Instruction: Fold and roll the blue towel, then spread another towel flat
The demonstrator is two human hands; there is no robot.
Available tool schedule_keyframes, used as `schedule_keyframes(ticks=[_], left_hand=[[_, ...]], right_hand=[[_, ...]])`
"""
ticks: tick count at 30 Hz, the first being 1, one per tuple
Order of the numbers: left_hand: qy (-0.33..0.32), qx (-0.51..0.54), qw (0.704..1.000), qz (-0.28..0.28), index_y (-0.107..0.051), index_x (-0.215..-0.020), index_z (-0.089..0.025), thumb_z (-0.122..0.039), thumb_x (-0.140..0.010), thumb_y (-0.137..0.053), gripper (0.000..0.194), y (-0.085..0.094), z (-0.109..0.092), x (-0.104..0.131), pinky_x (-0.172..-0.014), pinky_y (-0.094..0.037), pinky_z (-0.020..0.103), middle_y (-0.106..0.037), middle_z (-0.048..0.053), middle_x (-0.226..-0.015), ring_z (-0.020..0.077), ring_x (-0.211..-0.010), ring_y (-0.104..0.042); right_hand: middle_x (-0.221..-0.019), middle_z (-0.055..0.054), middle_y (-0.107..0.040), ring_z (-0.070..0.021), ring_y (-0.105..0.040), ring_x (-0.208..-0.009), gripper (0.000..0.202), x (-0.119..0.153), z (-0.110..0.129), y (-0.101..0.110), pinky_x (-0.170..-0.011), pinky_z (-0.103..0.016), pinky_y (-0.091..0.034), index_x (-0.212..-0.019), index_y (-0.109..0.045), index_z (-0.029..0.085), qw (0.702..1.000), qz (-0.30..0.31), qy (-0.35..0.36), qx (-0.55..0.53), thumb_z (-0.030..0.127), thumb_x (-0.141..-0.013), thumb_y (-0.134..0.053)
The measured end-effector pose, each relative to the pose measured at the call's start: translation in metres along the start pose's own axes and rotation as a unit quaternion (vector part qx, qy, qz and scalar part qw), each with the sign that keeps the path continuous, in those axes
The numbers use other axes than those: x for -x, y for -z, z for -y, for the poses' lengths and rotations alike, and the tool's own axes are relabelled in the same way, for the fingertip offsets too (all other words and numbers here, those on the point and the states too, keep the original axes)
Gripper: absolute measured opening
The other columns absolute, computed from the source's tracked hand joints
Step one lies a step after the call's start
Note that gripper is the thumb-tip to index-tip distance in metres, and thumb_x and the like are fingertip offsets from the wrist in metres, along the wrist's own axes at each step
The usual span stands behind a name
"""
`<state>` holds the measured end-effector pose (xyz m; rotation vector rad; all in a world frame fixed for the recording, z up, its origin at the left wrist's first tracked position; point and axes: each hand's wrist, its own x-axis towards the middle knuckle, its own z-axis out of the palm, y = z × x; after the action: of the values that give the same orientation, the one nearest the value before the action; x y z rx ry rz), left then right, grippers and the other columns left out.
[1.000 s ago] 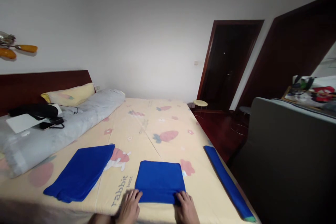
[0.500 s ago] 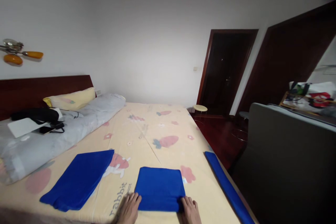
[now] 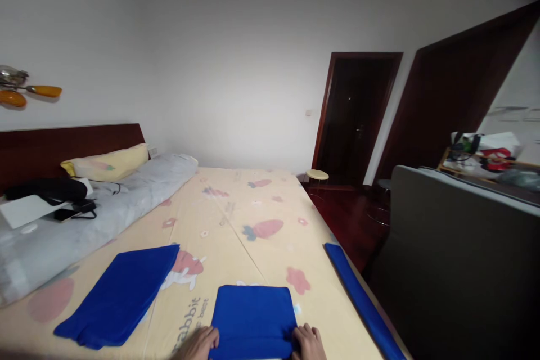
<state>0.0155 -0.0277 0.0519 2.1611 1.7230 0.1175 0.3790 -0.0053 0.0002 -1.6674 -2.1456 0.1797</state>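
The bed (image 3: 253, 202) fills most of my view, and the folded blue cloth (image 3: 252, 320) lies flat on its sheet right in front of me, near the foot edge. It looks soft, light and limp, likely to sag and unfold if lifted by one corner, so I judge the near corners are the places to take hold, both together. My left hand (image 3: 198, 345) rests at its near left corner and my right hand (image 3: 309, 342) at the near right. Both are cut off by the frame, so I cannot tell whether the fingers pinch the cloth or only press on it.
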Motion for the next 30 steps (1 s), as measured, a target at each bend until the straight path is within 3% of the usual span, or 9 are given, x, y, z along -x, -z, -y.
schedule_keyframes(ticks=[4,8,12,14,18,23,26,30], left_hand=[[0.057,0.038,0.997,-0.047,-0.055,-0.092,-0.029,-0.005,-0.058,-0.049,0.042,0.002,0.002,-0.014,-0.082,-0.039,0.017,-0.062,-0.008,-0.092,0.0078,-0.089,-0.056],[0.095,0.022,0.991,-0.096,-0.058,-0.097,-0.029,-0.004,-0.068,-0.047,0.04,-0.002,0.002,-0.032,-0.091,-0.038,0.017,-0.067,-0.006,-0.098,0.008,-0.099,-0.059],[0.142,-0.046,0.979,-0.136,-0.059,-0.115,-0.025,-0.008,-0.08,-0.037,0.045,-0.014,-0.004,-0.038,-0.102,-0.037,0.03,-0.064,0.004,-0.124,0.0169,-0.118,-0.054],[0.134,-0.066,0.978,-0.146,-0.056,-0.123,-0.026,-0.007,-0.081,-0.032,0.052,-0.025,-0.013,-0.04,-0.102,-0.037,0.035,-0.061,0.005,-0.13,0.0196,-0.12,-0.053],[0.059,-0.034,0.995,-0.072,-0.054,-0.128,-0.033,-0.011,-0.078,-0.036,0.057,-0.056,-0.042,-0.053,-0.108,-0.033,0.035,-0.056,0.0,-0.137,0.0202,-0.129,-0.046],[0.041,0.017,0.999,0.0,-0.041,-0.139,-0.03,-0.022,-0.078,-0.041,0.062,-0.089,-0.067,-0.075,-0.117,-0.018,0.046,-0.036,0.002,-0.153,0.0264,-0.143,-0.026],[0.046,0.013,0.999,0.006,-0.037,-0.141,-0.029,-0.023,-0.077,-0.041,0.065,-0.09,-0.063,-0.075,-0.118,-0.015,0.05,-0.033,0.004,-0.155,0.0273,-0.144,-0.023],[0.031,-0.003,1.0,0.002,-0.035,-0.142,-0.029,-0.022,-0.077,-0.039,0.066,-0.068,-0.045,-0.06,-0.118,-0.015,0.046,-0.034,0.002,-0.155,0.0239,-0.144,-0.023]], right_hand=[[-0.097,-0.004,-0.071,-0.0238,-0.059,-0.093,0.032,-0.011,-0.002,0.003,-0.085,-0.038,-0.036,-0.096,-0.063,0.025,1.0,0.015,-0.005,-0.012,0.019,-0.069,-0.047],[-0.097,-0.008,-0.07,-0.0275,-0.061,-0.093,0.036,-0.021,-0.008,-0.013,-0.083,-0.041,-0.039,-0.102,-0.064,0.023,0.998,-0.018,-0.05,0.036,0.019,-0.071,-0.047],[-0.108,-0.01,-0.067,-0.0283,-0.06,-0.097,0.043,-0.024,-0.015,-0.034,-0.081,-0.042,-0.04,-0.108,-0.062,0.023,0.991,-0.089,-0.06,0.079,0.013,-0.069,-0.046],[-0.112,-0.009,-0.067,-0.027,-0.06,-0.101,0.05,-0.025,-0.011,-0.046,-0.085,-0.041,-0.04,-0.111,-0.061,0.025,0.988,-0.119,-0.039,0.084,0.008,-0.067,-0.045],[-0.104,-0.003,-0.069,-0.0231,-0.06,-0.096,0.051,-0.03,0.022,-0.075,-0.087,-0.038,-0.04,-0.101,-0.064,0.031,0.991,-0.123,0.02,0.042,0.003,-0.062,-0.046],[-0.106,-0.001,-0.07,-0.0239,-0.061,-0.098,0.044,-0.035,0.061,-0.093,-0.088,-0.037,-0.041,-0.104,-0.065,0.034,0.997,-0.071,0.019,-0.013,0.012,-0.067,-0.054],[-0.115,-0.001,-0.069,-0.0252,-0.06,-0.105,0.047,-0.034,0.06,-0.084,-0.092,-0.037,-0.041,-0.114,-0.062,0.033,0.999,-0.036,0.034,-0.019,0.017,-0.071,-0.055],[-0.125,-0.001,-0.065,-0.0243,-0.058,-0.111,0.056,-0.027,0.04,-0.064,-0.098,-0.037,-0.039,-0.124,-0.056,0.032,0.998,-0.006,0.064,-0.007,0.014,-0.071,-0.05]])
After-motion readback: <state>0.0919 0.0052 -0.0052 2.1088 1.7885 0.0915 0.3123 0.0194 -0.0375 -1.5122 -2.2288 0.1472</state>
